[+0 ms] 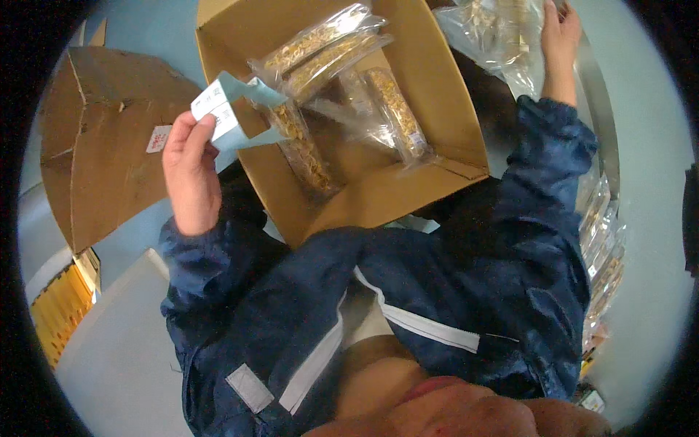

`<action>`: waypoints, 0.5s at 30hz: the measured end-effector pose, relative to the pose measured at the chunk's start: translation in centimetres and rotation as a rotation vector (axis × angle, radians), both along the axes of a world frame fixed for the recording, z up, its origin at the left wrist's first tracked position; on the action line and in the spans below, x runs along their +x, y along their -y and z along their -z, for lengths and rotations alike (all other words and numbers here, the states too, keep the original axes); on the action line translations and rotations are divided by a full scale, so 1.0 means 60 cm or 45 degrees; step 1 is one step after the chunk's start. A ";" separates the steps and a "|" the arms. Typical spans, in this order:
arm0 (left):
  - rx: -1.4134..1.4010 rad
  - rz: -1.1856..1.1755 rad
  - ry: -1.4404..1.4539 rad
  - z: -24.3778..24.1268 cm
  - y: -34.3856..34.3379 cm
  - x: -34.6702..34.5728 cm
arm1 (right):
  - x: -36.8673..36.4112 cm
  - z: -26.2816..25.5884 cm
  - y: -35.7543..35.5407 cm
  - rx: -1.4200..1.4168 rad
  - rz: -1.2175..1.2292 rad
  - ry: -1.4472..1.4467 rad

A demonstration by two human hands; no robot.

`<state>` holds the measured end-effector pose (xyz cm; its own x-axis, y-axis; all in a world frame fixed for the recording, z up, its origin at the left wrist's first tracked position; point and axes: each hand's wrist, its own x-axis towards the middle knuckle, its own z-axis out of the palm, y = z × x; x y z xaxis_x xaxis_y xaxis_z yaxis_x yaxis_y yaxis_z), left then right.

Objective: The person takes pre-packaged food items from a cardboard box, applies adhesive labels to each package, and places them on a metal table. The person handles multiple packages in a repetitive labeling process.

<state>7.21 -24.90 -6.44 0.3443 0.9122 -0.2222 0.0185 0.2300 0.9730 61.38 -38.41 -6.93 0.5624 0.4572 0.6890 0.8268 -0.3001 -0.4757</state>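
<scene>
My left hand [191, 158] pinches a strip of printed labels [221, 112] between thumb and fingers, over the left rim of an open cardboard box [360, 191]. The strip curls over to the right. Inside the box lie several clear plastic bags filled with yellowish dried pieces, one [396, 112] along the right side, others at the back and left. At the top right my right hand [561, 24] is by some clear plastic packages [508, 38], its fingers partly cut off by the frame edge; whether it grips one cannot be told.
A closed-looking cardboard box [120, 147] with a small marked label stands on the left. More filled plastic bags [603, 251] lie at the right, beside my sleeve. A yellow crate [60, 311] is at the lower left, near a pale flat surface [125, 349].
</scene>
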 end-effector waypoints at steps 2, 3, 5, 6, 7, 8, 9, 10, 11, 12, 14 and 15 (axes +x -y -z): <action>-0.019 -0.021 0.073 0.004 0.004 0.002 | -0.098 0.094 -0.056 -0.313 -0.221 -0.090; -0.016 -0.023 0.051 0.003 0.006 -0.002 | -0.157 0.163 -0.092 -0.571 -0.406 -0.090; -0.018 0.035 0.071 0.003 0.007 -0.014 | -0.298 0.249 -0.127 -1.151 -0.559 -0.304; -0.021 0.104 0.114 0.000 0.003 -0.007 | -0.307 0.315 -0.101 -1.430 -0.590 -0.521; -0.054 0.109 0.139 -0.003 0.000 0.004 | -0.292 0.423 -0.055 -1.572 -0.445 -0.524; -0.076 0.086 0.141 -0.008 0.001 0.009 | -0.294 0.498 -0.020 -1.662 -0.272 -0.544; -0.086 0.042 0.126 -0.015 0.001 0.008 | -0.315 0.540 0.007 -1.663 -0.096 -0.566; -0.090 0.036 0.134 -0.013 -0.001 0.009 | -0.328 0.565 0.030 -1.633 0.055 -0.577; -0.084 0.018 0.134 -0.013 0.001 0.006 | -0.340 0.574 0.038 -1.586 0.097 -0.581; -0.093 0.013 0.123 -0.013 0.002 0.002 | -0.351 0.562 0.041 -1.600 0.045 -0.626; -0.137 0.096 0.174 -0.011 0.004 -0.002 | -0.302 0.538 0.038 -1.649 -0.089 -0.817; -0.150 0.150 0.228 -0.010 0.001 0.003 | -0.261 0.519 0.038 -1.669 -0.176 -0.966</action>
<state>7.40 -24.96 -5.85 0.4900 0.8348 -0.2509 -0.1183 0.3489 0.9297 45.75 -40.71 -38.09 0.4885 0.5749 -0.6564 0.5731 -0.7786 -0.2555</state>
